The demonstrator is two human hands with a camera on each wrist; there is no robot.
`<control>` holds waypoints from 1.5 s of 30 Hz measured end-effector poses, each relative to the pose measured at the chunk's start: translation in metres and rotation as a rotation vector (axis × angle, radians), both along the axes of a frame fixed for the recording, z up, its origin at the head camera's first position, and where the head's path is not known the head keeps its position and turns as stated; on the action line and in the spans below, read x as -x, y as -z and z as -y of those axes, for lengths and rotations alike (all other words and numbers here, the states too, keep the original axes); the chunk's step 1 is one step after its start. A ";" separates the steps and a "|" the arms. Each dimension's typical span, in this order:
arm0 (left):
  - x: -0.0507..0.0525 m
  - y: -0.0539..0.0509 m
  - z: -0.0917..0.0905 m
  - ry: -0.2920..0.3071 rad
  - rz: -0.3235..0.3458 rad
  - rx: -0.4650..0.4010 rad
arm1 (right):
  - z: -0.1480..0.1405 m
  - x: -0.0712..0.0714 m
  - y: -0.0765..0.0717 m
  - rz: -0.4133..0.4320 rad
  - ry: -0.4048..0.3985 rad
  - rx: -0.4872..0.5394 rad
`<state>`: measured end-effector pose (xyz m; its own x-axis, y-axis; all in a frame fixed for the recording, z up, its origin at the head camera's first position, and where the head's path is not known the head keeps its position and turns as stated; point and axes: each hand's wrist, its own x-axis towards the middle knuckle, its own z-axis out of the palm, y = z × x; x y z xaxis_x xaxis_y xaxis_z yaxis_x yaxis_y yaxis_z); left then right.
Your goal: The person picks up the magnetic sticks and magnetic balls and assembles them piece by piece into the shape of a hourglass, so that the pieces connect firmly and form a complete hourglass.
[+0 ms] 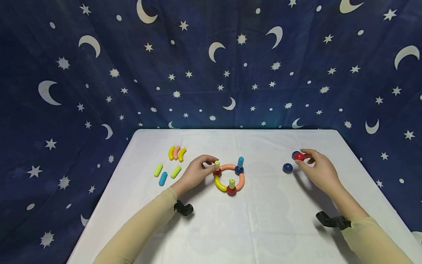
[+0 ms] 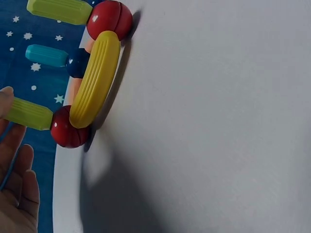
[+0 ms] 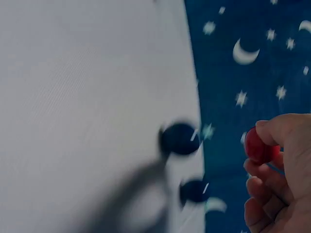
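On the white table stands a ring of curved pieces joined by balls, with short sticks standing upright in the balls. My left hand pinches the top of the light green stick set in the left red ball. Beside it a yellow curved piece runs to the front red ball, which bears another green stick. A blue stick rises from the dark blue ball behind. At the right, my right hand holds a loose red ball between thumb and fingers, above the table.
Two loose dark blue balls lie near the right hand. At the left lie green sticks and a blue stick. Curved yellow and salmon pieces lie behind them. A star-patterned dark blue cloth hangs behind the table.
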<state>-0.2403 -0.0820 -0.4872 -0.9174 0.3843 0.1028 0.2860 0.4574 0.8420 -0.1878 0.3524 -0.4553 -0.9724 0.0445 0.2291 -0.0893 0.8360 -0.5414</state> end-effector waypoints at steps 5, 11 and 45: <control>0.001 0.002 -0.003 -0.007 0.012 -0.009 | 0.042 0.014 -0.015 -0.019 -0.108 0.096; 0.002 0.003 -0.010 -0.001 0.022 0.002 | 0.112 0.033 -0.022 0.013 -0.288 0.166; 0.003 0.001 -0.020 0.012 0.034 0.022 | 0.159 0.050 0.014 0.266 -0.304 0.147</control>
<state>-0.2437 -0.0620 -0.4878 -0.9156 0.3971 0.0629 0.2627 0.4723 0.8414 -0.2377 0.1931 -0.4689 -0.9707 -0.2395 -0.0187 -0.1607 0.7053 -0.6904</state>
